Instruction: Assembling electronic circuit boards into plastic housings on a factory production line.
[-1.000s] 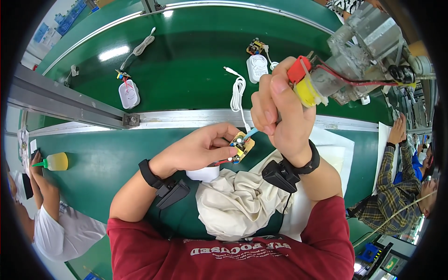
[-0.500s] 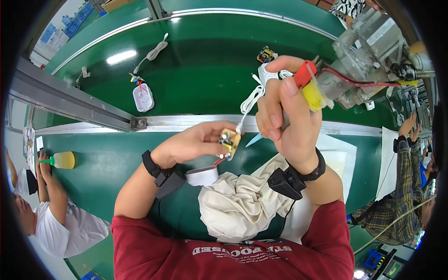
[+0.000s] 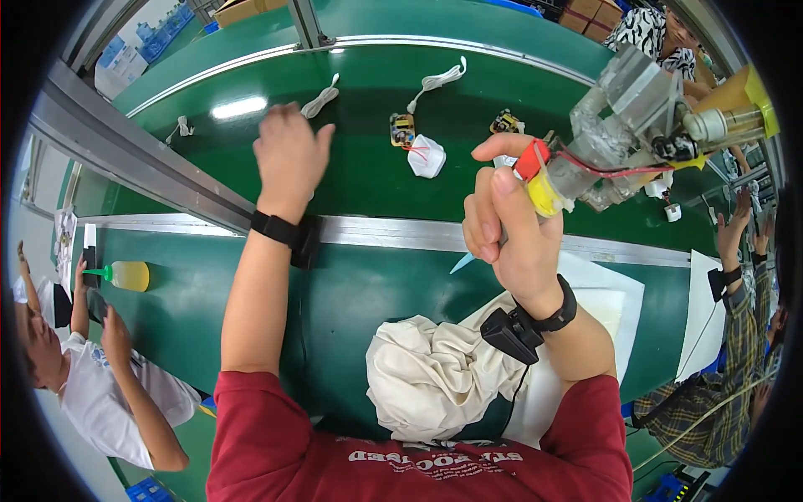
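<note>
My right hand (image 3: pixel 523 226) is closed around a dispenser-like tool (image 3: pixel 577 180) with clear tubing, red and yellow wrapping and red and black wires. Below the fingers pokes its tapered blue tip (image 3: pixel 461 263). My left hand (image 3: pixel 291 159) reaches over the green belt with thumb and fingers apart, holding nothing that I can see; the fingers are slightly blurred. Just beyond it lies a bundled white cable (image 3: pixel 320 101), whose lower end the hand hides. To its right a circuit board (image 3: pixel 402 130) lies beside a white plastic housing (image 3: pixel 427 156) joined by red wires, with a white cable (image 3: pixel 441 79) beyond.
Cream cloth (image 3: pixel 435 376) lies crumpled before me, by white sheets (image 3: pixel 598 293). Another circuit board (image 3: pixel 505 122) sits behind my right hand. A metal post (image 3: pixel 150 142) slants at left. A yellow-liquid bottle (image 3: pixel 130 276) stands near a co-worker (image 3: pixel 125 376); other people work at right.
My left hand has let go of the circuit board with its housing and cable, which now lie on the belt. It has moved far left. The right hand still grips the tool.
</note>
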Demonstrator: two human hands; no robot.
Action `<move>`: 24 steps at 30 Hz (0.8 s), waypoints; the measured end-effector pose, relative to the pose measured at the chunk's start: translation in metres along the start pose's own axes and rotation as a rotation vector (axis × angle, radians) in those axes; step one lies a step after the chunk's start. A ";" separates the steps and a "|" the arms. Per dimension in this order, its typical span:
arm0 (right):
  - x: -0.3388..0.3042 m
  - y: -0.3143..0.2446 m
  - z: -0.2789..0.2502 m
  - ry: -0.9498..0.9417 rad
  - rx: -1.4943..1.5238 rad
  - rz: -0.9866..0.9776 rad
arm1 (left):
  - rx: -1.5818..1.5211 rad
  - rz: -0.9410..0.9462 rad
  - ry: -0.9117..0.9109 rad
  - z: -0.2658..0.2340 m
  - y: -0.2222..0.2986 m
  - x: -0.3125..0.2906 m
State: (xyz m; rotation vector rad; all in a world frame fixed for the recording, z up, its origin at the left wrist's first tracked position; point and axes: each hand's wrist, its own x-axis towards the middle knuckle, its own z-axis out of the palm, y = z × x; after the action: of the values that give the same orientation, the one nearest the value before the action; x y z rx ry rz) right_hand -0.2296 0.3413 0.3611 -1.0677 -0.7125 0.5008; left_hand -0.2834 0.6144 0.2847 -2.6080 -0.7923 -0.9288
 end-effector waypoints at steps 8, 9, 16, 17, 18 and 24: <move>0.000 -0.004 -0.001 -0.035 0.026 0.010 | -0.115 -0.405 -0.500 0.022 -0.040 0.008; -0.001 -0.003 0.000 -0.033 0.025 0.012 | -0.391 -0.477 -0.534 0.023 -0.041 0.004; -0.003 -0.002 0.001 -0.008 0.001 0.004 | -1.823 -0.861 -0.777 -0.026 -0.012 -0.022; -0.003 -0.002 0.003 -0.008 -0.002 -0.001 | -2.019 -0.934 -0.853 -0.035 -0.008 -0.027; -0.003 -0.002 0.004 -0.006 -0.006 -0.005 | -2.018 -0.935 -0.850 -0.040 -0.004 -0.034; -0.001 0.001 0.004 -0.001 -0.016 -0.024 | -2.171 -0.918 -1.117 -0.072 0.028 -0.067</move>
State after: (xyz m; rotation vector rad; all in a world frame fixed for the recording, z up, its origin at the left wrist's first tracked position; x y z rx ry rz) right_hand -0.2333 0.3437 0.3612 -1.0729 -0.7304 0.4763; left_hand -0.3470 0.5348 0.2943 -4.9215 -2.2454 0.3009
